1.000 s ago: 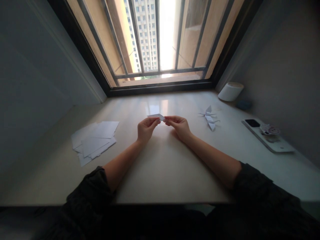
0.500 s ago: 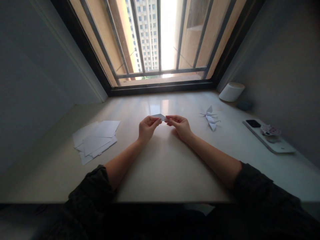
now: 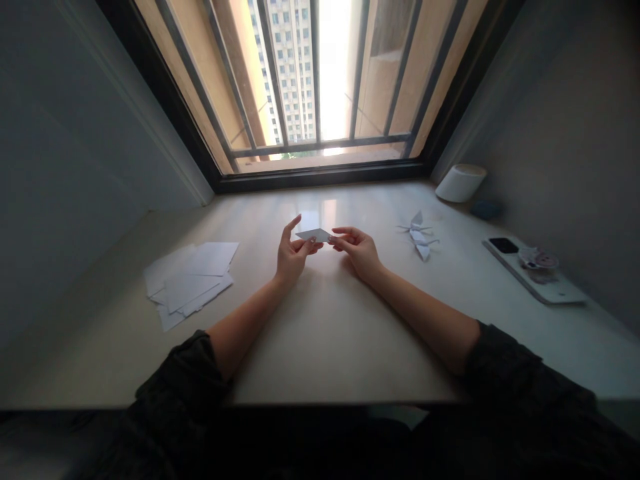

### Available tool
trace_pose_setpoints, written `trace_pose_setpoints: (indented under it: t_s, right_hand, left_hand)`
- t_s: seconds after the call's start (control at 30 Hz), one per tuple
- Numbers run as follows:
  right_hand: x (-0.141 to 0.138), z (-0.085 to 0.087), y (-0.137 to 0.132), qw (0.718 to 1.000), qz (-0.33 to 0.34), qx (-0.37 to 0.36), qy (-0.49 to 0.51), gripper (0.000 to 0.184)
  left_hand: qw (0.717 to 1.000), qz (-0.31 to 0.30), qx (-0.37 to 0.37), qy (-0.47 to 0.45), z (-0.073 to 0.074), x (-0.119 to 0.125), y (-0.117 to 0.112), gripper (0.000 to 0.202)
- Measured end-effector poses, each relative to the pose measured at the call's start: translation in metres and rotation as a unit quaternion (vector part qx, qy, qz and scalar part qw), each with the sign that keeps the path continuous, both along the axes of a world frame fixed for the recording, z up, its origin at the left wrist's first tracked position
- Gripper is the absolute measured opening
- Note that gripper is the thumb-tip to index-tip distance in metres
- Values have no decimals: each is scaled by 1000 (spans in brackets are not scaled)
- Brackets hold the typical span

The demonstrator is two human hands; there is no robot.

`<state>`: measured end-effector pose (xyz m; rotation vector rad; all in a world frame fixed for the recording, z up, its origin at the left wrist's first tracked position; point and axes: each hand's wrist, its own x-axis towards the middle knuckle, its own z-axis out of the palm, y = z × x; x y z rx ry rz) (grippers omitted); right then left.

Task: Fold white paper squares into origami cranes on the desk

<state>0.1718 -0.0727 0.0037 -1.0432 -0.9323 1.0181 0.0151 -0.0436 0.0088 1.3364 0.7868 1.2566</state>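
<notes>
A small folded white paper (image 3: 314, 235) is held just above the pale desk (image 3: 330, 333) between both hands. My left hand (image 3: 291, 257) supports its left end from below, with the index finger lifted up and away from the sheet. My right hand (image 3: 359, 252) pinches the paper's right tip with thumb and fingers. To the right of my right hand, two finished white paper cranes (image 3: 420, 235) lie on the desk.
A loose pile of white sheets (image 3: 188, 280) lies at the left. At the right are a white roll (image 3: 460, 183), a dark blue object (image 3: 487, 210) and a white tablet (image 3: 534, 271) with a phone and a sticker-like item on it. A barred window (image 3: 320, 87) stands behind the desk.
My left index finger has lifted off the paper and points upward; before, it was curled over the paper's left end. The paper now shows more of its flat face. My right hand has barely moved.
</notes>
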Motion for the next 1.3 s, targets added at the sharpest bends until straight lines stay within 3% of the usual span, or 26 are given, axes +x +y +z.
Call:
trace_pose_setpoints:
  t_s: [0.13, 0.33, 0.53, 1.03, 1.3]
  right_hand:
    - [0, 0, 0, 1000, -1, 7, -3, 45]
    - [-1, -4, 0, 998, 56, 15, -13, 52]
    - [-2, -7, 0, 998, 64, 4, -17, 53]
    - [2, -1, 3, 994, 105, 9, -29, 45]
    - [2, -1, 3, 998, 68, -6, -5, 44]
  left_hand:
    - [1000, 14, 6, 5, -1, 0, 0, 75]
    - [999, 29, 41, 20, 0, 0, -3, 65]
    - [996, 3, 74, 58, 0, -1, -7, 59]
    - [997, 58, 53, 22, -3, -1, 3, 53]
    - [994, 71, 84, 25, -6, -2, 4, 49]
